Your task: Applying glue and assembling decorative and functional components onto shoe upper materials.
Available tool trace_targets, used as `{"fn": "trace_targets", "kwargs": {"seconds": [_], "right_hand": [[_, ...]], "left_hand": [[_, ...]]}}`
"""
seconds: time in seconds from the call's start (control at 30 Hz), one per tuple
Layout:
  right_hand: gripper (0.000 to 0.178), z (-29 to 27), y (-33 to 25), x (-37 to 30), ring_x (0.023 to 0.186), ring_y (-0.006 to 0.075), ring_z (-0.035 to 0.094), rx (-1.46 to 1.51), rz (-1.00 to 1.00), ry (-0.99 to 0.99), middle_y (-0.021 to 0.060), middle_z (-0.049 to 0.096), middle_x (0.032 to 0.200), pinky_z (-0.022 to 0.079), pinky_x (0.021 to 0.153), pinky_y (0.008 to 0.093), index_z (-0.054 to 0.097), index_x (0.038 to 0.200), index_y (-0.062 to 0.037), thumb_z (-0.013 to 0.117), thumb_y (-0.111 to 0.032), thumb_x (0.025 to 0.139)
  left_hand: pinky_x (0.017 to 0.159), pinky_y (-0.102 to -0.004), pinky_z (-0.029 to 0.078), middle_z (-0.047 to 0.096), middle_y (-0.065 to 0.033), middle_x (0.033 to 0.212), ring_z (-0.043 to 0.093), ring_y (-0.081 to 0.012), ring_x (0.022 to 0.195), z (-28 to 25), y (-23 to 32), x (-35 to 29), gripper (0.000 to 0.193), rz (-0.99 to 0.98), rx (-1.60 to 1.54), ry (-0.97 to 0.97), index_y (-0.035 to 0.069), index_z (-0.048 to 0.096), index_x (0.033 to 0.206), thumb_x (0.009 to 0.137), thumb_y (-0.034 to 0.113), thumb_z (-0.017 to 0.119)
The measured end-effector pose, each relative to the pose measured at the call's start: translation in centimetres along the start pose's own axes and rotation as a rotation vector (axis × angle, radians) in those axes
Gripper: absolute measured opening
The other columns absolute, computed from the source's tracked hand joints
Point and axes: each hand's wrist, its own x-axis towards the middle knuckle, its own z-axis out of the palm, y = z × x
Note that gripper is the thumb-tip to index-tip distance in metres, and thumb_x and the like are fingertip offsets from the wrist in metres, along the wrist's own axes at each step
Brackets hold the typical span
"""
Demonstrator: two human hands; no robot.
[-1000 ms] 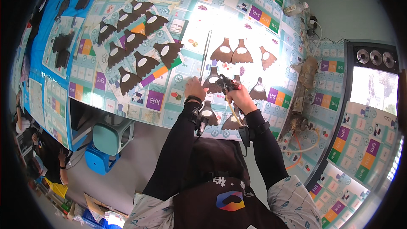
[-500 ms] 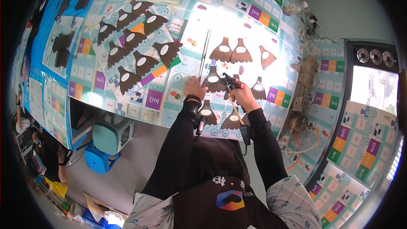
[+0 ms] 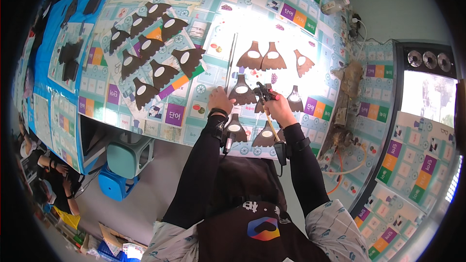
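- 2 hands work near the middle of the frame, over a table (image 3: 194, 116) covered in colourful paper squares.
- The right hand (image 3: 279, 109) is wrapped tight around a small spray gun (image 3: 264, 92), which points at a dark brown fan-shaped piece (image 3: 241, 92) with a white oval on it.
- The left hand (image 3: 220, 101) rests with its fingers curled, touching the left edge of that same piece.
- A long thin stick (image 3: 231, 60) lies just above the left hand.
- More brown pieces (image 3: 150, 63) sit in a bunch at the upper left.
- A blue stool (image 3: 116, 184) stands at the lower left.
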Motion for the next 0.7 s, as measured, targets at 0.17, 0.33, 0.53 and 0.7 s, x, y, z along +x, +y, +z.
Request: {"fn": "trace_targets", "kwargs": {"seconds": [0.17, 0.33, 0.53, 0.7], "right_hand": [[0.017, 0.2, -1.1, -0.7, 0.062, 0.0328, 0.062, 0.147, 0.193, -0.022, 0.0170, 0.062, 0.068, 0.049, 0.061, 0.0390, 0.060, 0.086, -0.0005, 0.056, -0.007, 0.071], [0.021, 0.6, -0.2, -0.2, 0.058, 0.0262, 0.062, 0.112, 0.149, 0.003, 0.0151, 0.061, 0.065, 0.048, 0.058, 0.0362, 0.062, 0.090, -0.0004, 0.055, -0.007, 0.071], [0.017, 1.3, -1.5, -0.7, 0.055, 0.0175, 0.059, 0.223, 0.193, -0.051, 0.0093, 0.060, 0.062, 0.046, 0.054, 0.0324, 0.061, 0.086, 0.0008, 0.056, -0.008, 0.072], [0.008, 1.5, -1.4, -0.2, 0.053, 0.0168, 0.057, 0.292, 0.216, -0.149, 0.0069, 0.058, 0.058, 0.045, 0.051, 0.0312, 0.057, 0.075, -0.0003, 0.056, -0.008, 0.072]], "left_hand": [[0.090, -0.0428, 0.046, 0.055, -0.0176, 0.115, 0.055, -0.0357, 0.109, -0.5, -0.1, -0.1, 0.057, -0.022, 0.016, -0.057, 0.004, 0.048, 0.111, 0.074, 0.034, 0.079], [0.091, -0.0431, 0.046, 0.055, -0.0184, 0.116, 0.054, -0.0362, 0.109, -0.9, 0.3, -0.1, 0.057, -0.017, 0.007, -0.071, 0.003, 0.048, 0.111, 0.074, 0.033, 0.079], [0.092, -0.0431, 0.045, 0.055, -0.0187, 0.115, 0.054, -0.0368, 0.109, -0.3, 0.0, -0.1, 0.057, -0.012, 0.013, -0.045, 0.003, 0.048, 0.111, 0.074, 0.033, 0.079], [0.091, -0.0431, 0.045, 0.056, -0.0185, 0.114, 0.055, -0.0370, 0.108, 0.1, -0.1, 0.1, 0.058, -0.012, 0.012, -0.050, 0.003, 0.047, 0.111, 0.074, 0.033, 0.080]]}}
